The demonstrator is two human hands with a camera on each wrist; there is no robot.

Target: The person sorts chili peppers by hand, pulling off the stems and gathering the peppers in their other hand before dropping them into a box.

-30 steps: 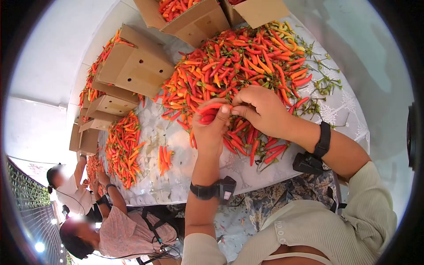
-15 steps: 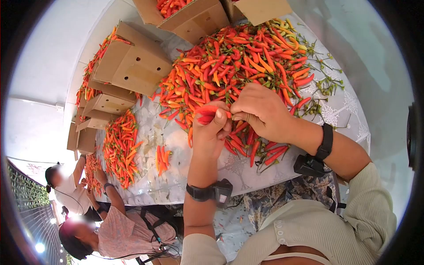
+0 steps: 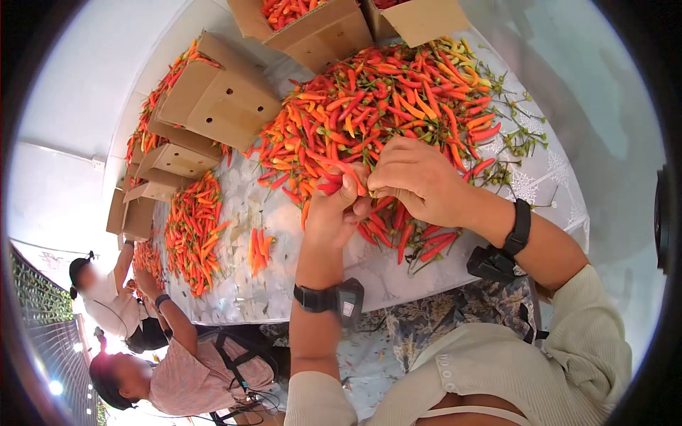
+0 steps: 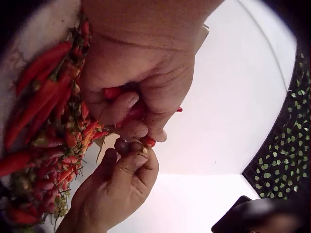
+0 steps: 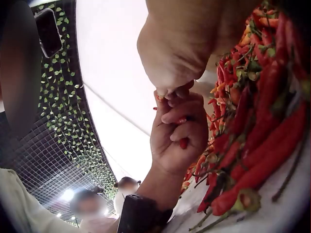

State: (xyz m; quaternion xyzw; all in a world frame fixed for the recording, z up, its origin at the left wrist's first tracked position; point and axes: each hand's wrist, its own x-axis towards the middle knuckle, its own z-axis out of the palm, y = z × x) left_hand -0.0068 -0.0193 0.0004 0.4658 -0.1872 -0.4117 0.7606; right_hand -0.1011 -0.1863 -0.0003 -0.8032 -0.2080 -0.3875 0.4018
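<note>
Over the near side of a large pile of red and orange chili peppers (image 3: 383,92), both hands meet. My left hand (image 3: 332,216) holds a red chili pepper (image 3: 348,170) between thumb and fingers, its end pointing toward the right hand. More red chilies (image 4: 133,114) lie inside the curled left fingers, as the left wrist view shows. With thumb and fingertips, my right hand (image 3: 419,179) pinches the stem end (image 4: 145,150) of the held chili, right at the left fingertips. In the right wrist view, red bits of chili (image 5: 183,142) show between the left fingers.
Cardboard boxes of chilies (image 3: 220,92) stand along the far side. Loose green stems (image 3: 522,135) lie at the pile's right. A small group of chilies (image 3: 261,250) and another heap (image 3: 195,234) are to the left, where two other people (image 3: 181,369) work at the table.
The held chili has tilted, its near end now lower and toward the right fingers. Both hands stay together at about the same spot over the pile.
</note>
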